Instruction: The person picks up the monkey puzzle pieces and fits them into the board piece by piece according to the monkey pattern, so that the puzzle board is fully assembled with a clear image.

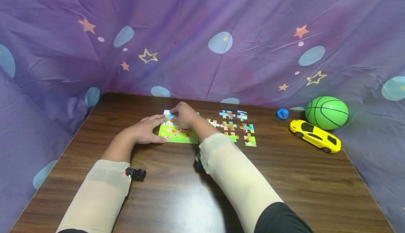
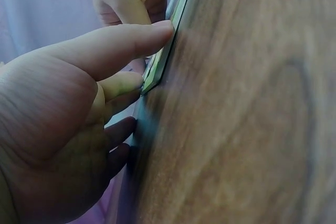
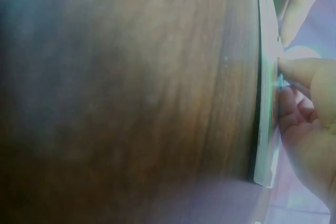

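Note:
A colourful puzzle board (image 1: 180,139) with a green, flowery lower part lies flat on the wooden table. My left hand (image 1: 143,130) rests along the board's left side, fingers and thumb spread apart. In the left wrist view the thumb (image 2: 142,40) touches the board's edge. Over the board's upper left part, my right hand (image 1: 186,115) pinches a small puzzle piece (image 3: 282,81) between thumb and fingertips, close against the surface. The piece is mostly hidden by the fingers. The right hand and forearm cover the board's right part.
Several loose puzzle pieces (image 1: 228,126) lie right of the board. Farther right are a blue rubber duck (image 1: 282,113), a yellow toy car (image 1: 315,136) and a green ball (image 1: 327,113). A purple patterned curtain (image 1: 190,32) hangs behind the wooden table (image 1: 171,190).

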{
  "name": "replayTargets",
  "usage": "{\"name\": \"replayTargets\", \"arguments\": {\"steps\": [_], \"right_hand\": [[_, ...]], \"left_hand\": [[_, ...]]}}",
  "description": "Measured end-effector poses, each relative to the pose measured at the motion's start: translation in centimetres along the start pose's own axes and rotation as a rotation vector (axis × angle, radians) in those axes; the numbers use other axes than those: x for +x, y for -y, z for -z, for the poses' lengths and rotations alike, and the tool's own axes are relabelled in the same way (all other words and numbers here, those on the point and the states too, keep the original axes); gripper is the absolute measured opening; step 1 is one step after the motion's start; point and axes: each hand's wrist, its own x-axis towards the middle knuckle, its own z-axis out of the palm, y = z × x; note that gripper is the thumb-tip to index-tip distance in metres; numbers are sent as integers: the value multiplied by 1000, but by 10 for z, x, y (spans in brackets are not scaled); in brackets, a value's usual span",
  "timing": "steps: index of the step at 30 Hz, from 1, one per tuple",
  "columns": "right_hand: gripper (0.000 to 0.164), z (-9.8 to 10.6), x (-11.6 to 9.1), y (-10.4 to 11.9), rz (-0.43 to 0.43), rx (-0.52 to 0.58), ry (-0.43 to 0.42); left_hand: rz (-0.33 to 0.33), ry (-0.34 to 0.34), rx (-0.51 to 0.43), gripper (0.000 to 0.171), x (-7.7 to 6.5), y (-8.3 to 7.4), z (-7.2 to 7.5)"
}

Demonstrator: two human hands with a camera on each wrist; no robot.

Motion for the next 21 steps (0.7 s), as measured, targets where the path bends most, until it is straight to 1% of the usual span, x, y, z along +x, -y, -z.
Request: {"name": "replayTargets", "arguments": {"steps": [8, 14, 18, 21], "right_hand": [[44, 0, 0, 0, 0, 7, -6], [43, -1, 3, -1, -1, 23, -19], [42, -1, 4, -1, -13, 23, -30], [42, -1, 4, 1, -30, 32, -21]], "left_hand": [[8, -1, 34, 102, 3, -1, -1], [15, 2, 27, 101, 3, -1, 0], [11, 3, 29, 101, 2, -3, 2], [12, 6, 35, 100, 2, -4, 2]]}}
